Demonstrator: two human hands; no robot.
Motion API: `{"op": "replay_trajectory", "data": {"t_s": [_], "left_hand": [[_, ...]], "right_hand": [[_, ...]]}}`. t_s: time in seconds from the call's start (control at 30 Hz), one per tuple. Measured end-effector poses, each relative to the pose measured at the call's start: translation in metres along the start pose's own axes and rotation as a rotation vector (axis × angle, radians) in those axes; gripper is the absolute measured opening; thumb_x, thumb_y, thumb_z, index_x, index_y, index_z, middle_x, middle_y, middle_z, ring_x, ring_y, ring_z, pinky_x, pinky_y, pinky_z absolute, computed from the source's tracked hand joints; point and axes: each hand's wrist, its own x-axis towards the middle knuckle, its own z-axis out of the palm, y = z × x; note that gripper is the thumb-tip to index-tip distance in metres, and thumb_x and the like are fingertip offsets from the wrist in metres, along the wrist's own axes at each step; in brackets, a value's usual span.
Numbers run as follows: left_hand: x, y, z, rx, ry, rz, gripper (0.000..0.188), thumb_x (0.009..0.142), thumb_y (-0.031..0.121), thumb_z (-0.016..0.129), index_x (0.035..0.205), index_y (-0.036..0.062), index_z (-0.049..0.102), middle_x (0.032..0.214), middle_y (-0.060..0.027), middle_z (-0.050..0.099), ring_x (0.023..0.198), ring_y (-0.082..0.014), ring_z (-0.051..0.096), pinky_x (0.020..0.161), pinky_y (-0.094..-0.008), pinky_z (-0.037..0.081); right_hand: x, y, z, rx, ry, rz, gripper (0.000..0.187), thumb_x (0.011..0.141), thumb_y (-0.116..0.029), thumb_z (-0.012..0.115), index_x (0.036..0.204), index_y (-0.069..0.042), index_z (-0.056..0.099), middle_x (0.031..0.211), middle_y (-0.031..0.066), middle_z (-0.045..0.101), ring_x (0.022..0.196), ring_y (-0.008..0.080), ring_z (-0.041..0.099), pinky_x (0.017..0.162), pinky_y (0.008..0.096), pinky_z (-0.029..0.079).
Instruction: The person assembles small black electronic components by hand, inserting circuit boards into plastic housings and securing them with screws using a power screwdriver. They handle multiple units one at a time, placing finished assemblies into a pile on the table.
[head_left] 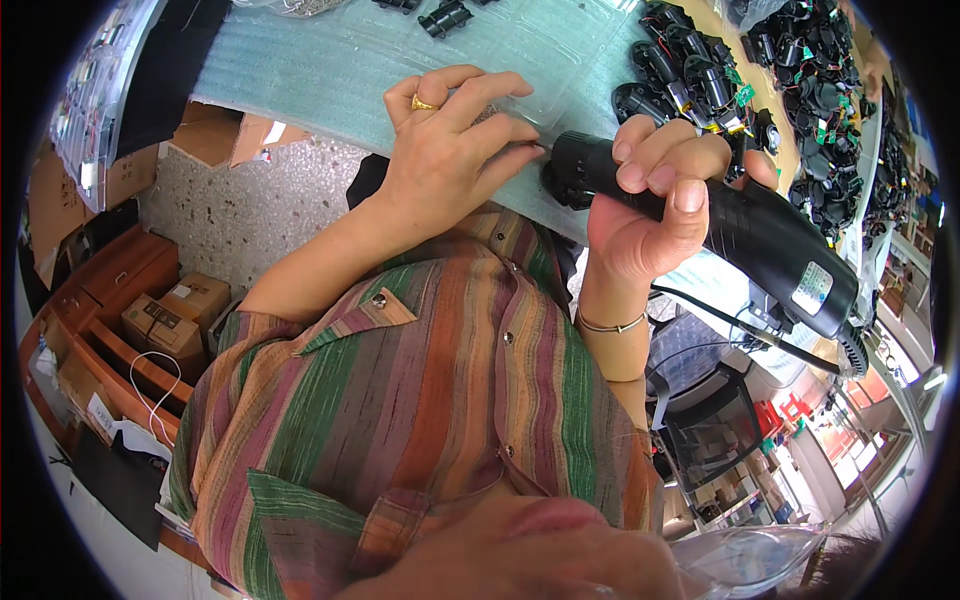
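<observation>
My right hand is wrapped round a black corded power tool, which looks like an electric screwdriver. Its ridged front end points left toward my other hand, and a cable leaves its label end. Under that front end sits a small black part, mostly covered, at the edge of the table. Just left of the tool, my left hand, with a gold ring, has thumb and fingers drawn together. A tiny dark speck shows at those fingertips, too small to name.
Foam sheeting covers the pale green table. Black cylindrical parts with wires and green boards are heaped at the right, with a second heap beyond. A black part lies at the far edge. Cardboard boxes stand lower left, an office chair lower right.
</observation>
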Motion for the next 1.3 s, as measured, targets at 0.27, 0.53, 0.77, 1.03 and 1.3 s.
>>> {"op": "replay_trajectory", "data": {"t_s": [0.27, 0.53, 0.77, 1.03, 1.3], "left_hand": [[0.002, 0.003, -0.002, -0.044, -0.017, -0.020, 0.014, 0.069, 0.020, 0.078, 0.078, 0.0193, 0.067, 0.117, 0.0066, 0.060, 0.110, -0.0201, 0.051, 0.094, -0.0425, 0.025], [0.001, 0.005, -0.002, -0.021, -0.005, -0.002, 0.015, 0.069, 0.018, 0.077, 0.078, 0.0194, 0.066, 0.114, 0.0063, 0.061, 0.108, -0.0194, 0.052, 0.093, -0.0409, 0.025], [0.005, 0.007, -0.003, -0.150, 0.004, 0.090, 0.022, 0.068, 0.007, 0.078, 0.078, 0.0124, 0.059, 0.098, 0.0029, 0.069, 0.093, -0.0190, 0.061, 0.088, -0.0350, 0.032], [0.008, 0.009, 0.010, -0.246, 0.006, 0.116, 0.023, 0.074, 0.000, 0.073, 0.081, 0.0099, 0.054, 0.092, 0.0001, 0.069, 0.087, -0.0200, 0.063, 0.080, -0.0320, 0.041], [0.006, 0.016, 0.011, -0.583, -0.044, -0.064, 0.016, 0.082, -0.005, 0.068, 0.085, 0.0034, 0.055, 0.096, -0.0101, 0.068, 0.085, -0.0203, 0.066, 0.075, -0.0295, 0.051]], "right_hand": [[0.002, -0.004, -0.004, 0.028, 0.014, -0.020, 0.054, 0.087, -0.007, 0.067, 0.134, -0.014, 0.039, 0.068, 0.0045, 0.054, 0.056, 0.0173, 0.051, 0.053, 0.0338, 0.045], [0.002, -0.009, -0.006, 0.028, 0.030, -0.026, 0.056, 0.087, -0.008, 0.068, 0.135, -0.015, 0.039, 0.068, 0.0037, 0.054, 0.057, 0.0171, 0.051, 0.053, 0.0337, 0.045], [0.003, -0.010, -0.007, 0.025, 0.008, -0.050, 0.056, 0.087, -0.007, 0.068, 0.134, -0.015, 0.039, 0.068, 0.0037, 0.054, 0.057, 0.0173, 0.052, 0.054, 0.0339, 0.046], [0.004, -0.015, -0.009, 0.038, 0.006, -0.046, 0.056, 0.086, -0.007, 0.067, 0.134, -0.016, 0.039, 0.068, 0.0035, 0.053, 0.056, 0.0177, 0.052, 0.052, 0.0342, 0.045], [0.009, -0.028, -0.008, 0.066, 0.034, -0.063, 0.057, 0.087, -0.008, 0.066, 0.136, -0.019, 0.038, 0.071, 0.0026, 0.052, 0.058, 0.0176, 0.052, 0.054, 0.0343, 0.045]]}}
